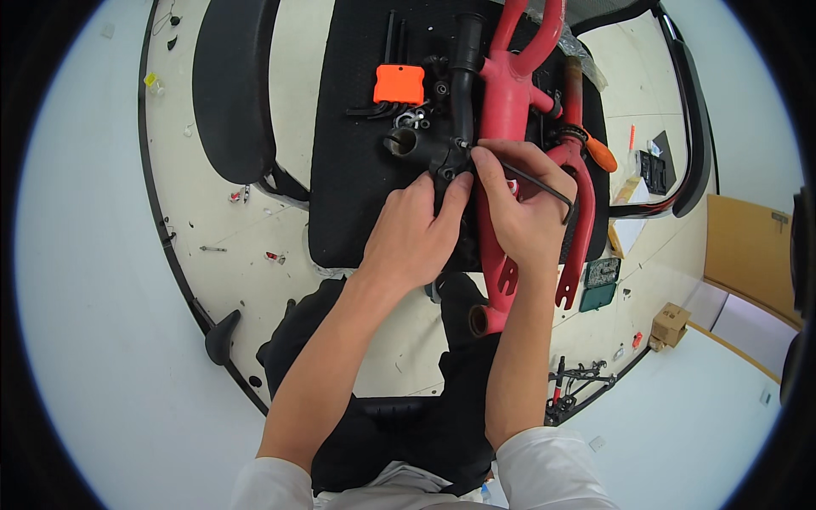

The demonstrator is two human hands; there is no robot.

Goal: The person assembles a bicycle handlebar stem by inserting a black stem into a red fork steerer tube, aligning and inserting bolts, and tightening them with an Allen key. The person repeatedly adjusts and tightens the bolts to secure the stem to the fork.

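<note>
A black bicycle handlebar [463, 89] with a stem clamped around it lies lengthwise on a black seat cushion. My left hand [415, 229] is closed on the bar just below the stem [416, 146], its thumb and forefinger beside a clamp bolt. Across from it, my right hand [531, 204] holds a dark L-shaped hex key [537, 181], its bent end sticking out past the fingers. Thumb and forefinger of that hand pinch close to a small silver bolt [461, 144] at the stem. Whether the key's tip touches the bolt is hidden.
A red bike frame [505, 106] and red fork [580, 183] lie right of the handlebar. Left of it are an orange hex key holder [399, 84] and loose metal parts. An orange-handled tool [601, 155] sits by the fork. Chair armrests [234, 89] flank the cushion.
</note>
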